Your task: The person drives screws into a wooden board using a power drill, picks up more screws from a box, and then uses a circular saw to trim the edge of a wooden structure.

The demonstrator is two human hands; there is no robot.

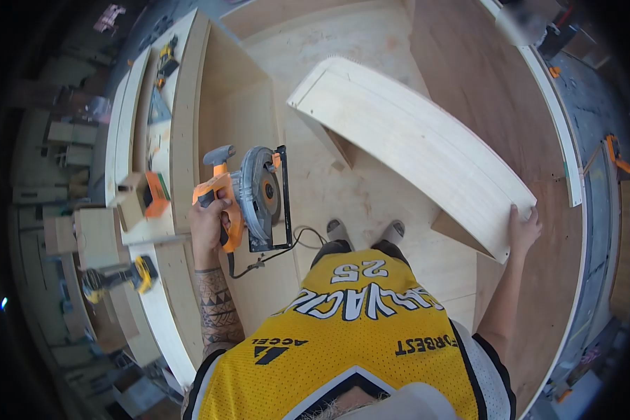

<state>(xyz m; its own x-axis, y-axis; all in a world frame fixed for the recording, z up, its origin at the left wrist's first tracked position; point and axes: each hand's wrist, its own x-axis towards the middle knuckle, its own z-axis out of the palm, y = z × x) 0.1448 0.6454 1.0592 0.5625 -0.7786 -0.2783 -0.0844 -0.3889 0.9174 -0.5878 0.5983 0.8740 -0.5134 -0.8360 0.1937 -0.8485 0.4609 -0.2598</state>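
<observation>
On the left, my left hand (212, 213) is wrapped round the rear handle of an orange and grey circular saw (257, 192), whose black base plate stands on edge toward the right. A black cord (259, 264) hangs from the saw and loops near my feet. At the right, my right hand (523, 227) grips the near end of a long pale wooden box-like piece (413, 147). That piece slants from upper centre to lower right, with short boards beneath its ends. My right fingers are partly hidden at its end.
Plywood walls surround me, with a brown panel (497, 126) on the right. On the left ledge are a yellow drill (166, 61), a blue triangle square (159, 108) and an orange-edged box (147, 194). Another yellow drill (121, 278) lies lower left.
</observation>
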